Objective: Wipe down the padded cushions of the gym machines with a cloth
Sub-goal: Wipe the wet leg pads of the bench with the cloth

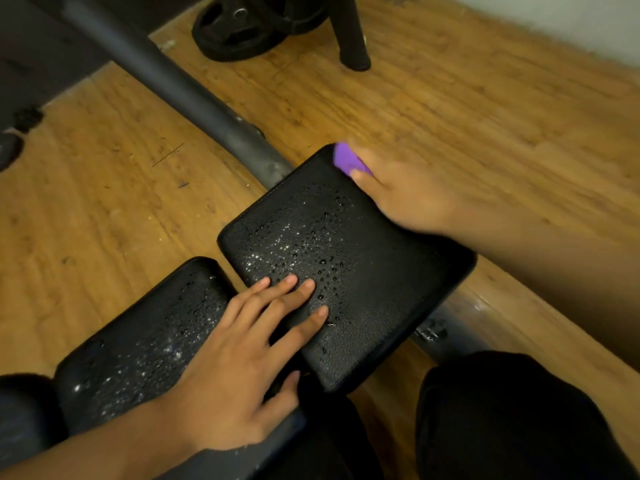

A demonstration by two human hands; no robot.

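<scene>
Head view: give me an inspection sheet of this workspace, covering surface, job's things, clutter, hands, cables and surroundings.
Surface: large pad, black, beaded with droplets across its middle; small pad beside it, also wet.
Job's things: purple cloth at the large pad's far corner.
Clutter: dark specks on the floor.
Hands: left hand flat, straight fingers resting on the large pad, palm over the gap between the pads; right hand holds the cloth, blurred.
Cables: nothing seen.
Surroundings: wood floor, grey frame tube, weight plate, pale wall.
</scene>
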